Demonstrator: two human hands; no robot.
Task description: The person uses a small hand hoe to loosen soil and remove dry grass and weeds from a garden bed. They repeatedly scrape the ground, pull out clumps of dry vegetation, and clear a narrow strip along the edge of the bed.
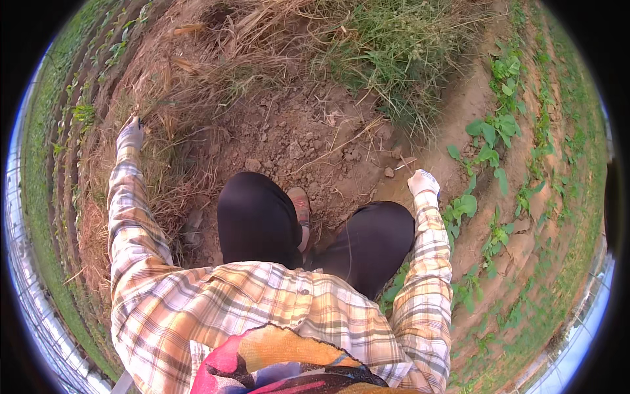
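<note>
My left hand [131, 134], in a light work glove, reaches far out to the left. It is at the edge of a heap of dry grass [170, 113], and its fingertips are too small to make out clearly. Beside my right knee, my right hand [424, 183], gloved in white and blue, is closed around a thin hand tool [406, 164]. The tool's narrow end points down to the bare soil, close to a small clod [389, 172]. Crumbled reddish soil [290, 133] with loose straw lies between the two hands, in front of my bent knees.
A thick clump of green grass [393, 59] stands ahead, with dry stalks [266, 34] to its left. Leafy green plants [487, 138] grow in rows close on my right. More crop rows [93, 64] curve along the far left. My shoe [299, 202] is planted between my knees.
</note>
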